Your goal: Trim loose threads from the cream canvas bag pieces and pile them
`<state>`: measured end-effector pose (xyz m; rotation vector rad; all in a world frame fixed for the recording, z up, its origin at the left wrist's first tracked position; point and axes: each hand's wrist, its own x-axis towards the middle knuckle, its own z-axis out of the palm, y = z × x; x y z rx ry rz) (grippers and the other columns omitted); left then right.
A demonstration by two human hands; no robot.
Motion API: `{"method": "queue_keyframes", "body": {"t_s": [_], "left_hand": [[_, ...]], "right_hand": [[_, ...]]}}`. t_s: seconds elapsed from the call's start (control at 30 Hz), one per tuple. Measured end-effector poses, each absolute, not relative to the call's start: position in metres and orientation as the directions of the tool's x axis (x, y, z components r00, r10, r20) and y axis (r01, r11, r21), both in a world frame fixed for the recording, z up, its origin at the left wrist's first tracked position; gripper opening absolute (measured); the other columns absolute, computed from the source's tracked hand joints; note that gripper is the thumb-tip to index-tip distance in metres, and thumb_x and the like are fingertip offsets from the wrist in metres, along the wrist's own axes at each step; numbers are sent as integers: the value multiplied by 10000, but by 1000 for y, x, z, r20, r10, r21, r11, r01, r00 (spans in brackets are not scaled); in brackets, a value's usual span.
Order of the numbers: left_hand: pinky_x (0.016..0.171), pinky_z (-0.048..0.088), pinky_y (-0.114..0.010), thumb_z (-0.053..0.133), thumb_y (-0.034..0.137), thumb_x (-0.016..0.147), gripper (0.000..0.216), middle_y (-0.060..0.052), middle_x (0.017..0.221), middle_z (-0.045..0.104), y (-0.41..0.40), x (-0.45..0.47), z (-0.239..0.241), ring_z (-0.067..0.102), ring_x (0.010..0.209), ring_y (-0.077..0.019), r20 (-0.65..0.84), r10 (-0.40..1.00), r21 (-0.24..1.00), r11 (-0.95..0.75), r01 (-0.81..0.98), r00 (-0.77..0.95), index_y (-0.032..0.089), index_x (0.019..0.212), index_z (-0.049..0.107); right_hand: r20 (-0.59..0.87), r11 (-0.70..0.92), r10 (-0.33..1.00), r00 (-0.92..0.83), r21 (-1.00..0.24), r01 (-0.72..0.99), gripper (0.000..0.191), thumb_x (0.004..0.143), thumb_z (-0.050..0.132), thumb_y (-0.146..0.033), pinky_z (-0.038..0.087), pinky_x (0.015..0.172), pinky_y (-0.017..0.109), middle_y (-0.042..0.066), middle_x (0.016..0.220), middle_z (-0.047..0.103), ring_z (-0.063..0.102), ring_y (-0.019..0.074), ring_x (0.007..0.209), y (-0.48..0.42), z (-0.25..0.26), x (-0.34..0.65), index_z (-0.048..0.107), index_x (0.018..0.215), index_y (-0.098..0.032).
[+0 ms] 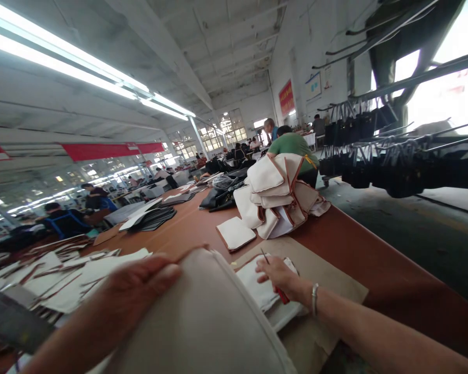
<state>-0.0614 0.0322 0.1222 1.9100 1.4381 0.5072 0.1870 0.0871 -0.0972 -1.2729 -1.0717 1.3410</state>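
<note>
My left hand point(140, 291) pinches the top edge of a large off-white panel point(206, 322) with a brown rim, held tilted close to the camera. Slim and dark at its tip, a pointed tool with a red handle point(284, 296) is gripped in my right hand point(278, 278); its exact kind does not show. That hand hovers over or rests on a small stack of white pieces point(251, 280), partly hidden behind the panel; contact cannot be made out. A brown paper sheet point(331, 280) lies under the stack.
A tall heap of white, brown-edged pieces point(267, 200) stands on the brown table point(359, 244), beside a single piece point(236, 234). Loose panels point(58, 275) cover the left side. Dark sheets point(152, 218) lie farther back. A person in green point(296, 148) bends beyond the heap.
</note>
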Motion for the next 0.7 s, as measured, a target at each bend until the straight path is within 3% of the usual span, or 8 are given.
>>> {"method": "queue_keyframes", "body": {"t_s": [0.07, 0.13, 0.23, 0.33, 0.43, 0.5, 0.63, 0.7], "left_hand": [[525, 324, -195, 529, 585, 872, 449, 30, 646, 524, 29, -32, 93, 459, 580, -105, -215, 845, 616, -271, 739, 489, 155, 761, 593], [565, 325, -213, 509, 446, 901, 357, 20, 669, 517, 26, -4, 62, 439, 634, -114, -176, 792, 568, -403, 717, 585, 159, 698, 569], [708, 407, -228, 530, 223, 832, 143, -13, 791, 596, 23, 23, 26, 500, 766, -147, -74, 744, 679, -450, 580, 664, 155, 767, 638], [688, 396, -219, 535, 213, 823, 129, -6, 771, 550, 27, 27, 2, 463, 743, -134, -154, 685, 798, -338, 499, 712, 138, 788, 635], [520, 237, -232, 538, 453, 879, 336, 30, 661, 392, 40, 13, -21, 315, 626, -103, -364, 576, 767, -261, 586, 732, 153, 729, 551], [495, 207, -236, 659, 523, 781, 381, 48, 623, 351, 48, -2, -35, 294, 597, -96, -489, 501, 695, -271, 666, 714, 170, 712, 532], [553, 335, -202, 758, 266, 598, 213, 55, 639, 524, 55, -30, -36, 454, 635, -117, -617, 526, 575, -205, 792, 585, 173, 778, 691], [624, 390, -200, 737, 197, 587, 232, 43, 740, 617, 53, -37, -22, 537, 723, -141, -590, 571, 567, -211, 796, 571, 181, 818, 727]], "right_hand": [[-16, -18, 999, -33, -997, -72, 373, 940, 538, -482, 284, 367, 152, 93, 1134, 652, 575, 79, 626, 69, -57, 193, 601, 1123, -163], [133, 122, 973, -189, -990, -73, 461, 887, 629, -535, 360, 427, 174, 49, 1132, 670, 515, 57, 560, 46, -23, 195, 607, 1212, -209], [262, 289, 863, -432, -957, -3, 470, 774, 783, -457, 461, 657, 202, 14, 1056, 689, 598, 115, 772, 18, -7, 195, 652, 1141, -194], [135, 286, 863, -487, -924, 252, 438, 641, 867, -387, 406, 604, 193, -29, 814, 661, 574, 126, 734, 11, -29, 200, 685, 967, -158], [-5, 278, 845, -534, -850, 447, 316, 641, 837, -352, 340, 522, 189, -51, 631, 580, 517, 103, 615, 15, -54, 213, 715, 839, -138], [-35, 265, 827, -561, -855, 445, 261, 668, 811, -345, 354, 532, 184, -45, 611, 582, 519, 100, 607, 18, -60, 228, 722, 796, -135], [-27, 130, 842, -538, -959, 252, 356, 664, 830, -393, 407, 586, 196, -8, 734, 646, 539, 109, 651, 31, -56, 272, 693, 847, -120], [53, 211, 865, -498, -940, 268, 336, 715, 795, -404, 425, 611, 209, 6, 758, 642, 552, 121, 679, 42, -55, 296, 680, 849, -118]]}}
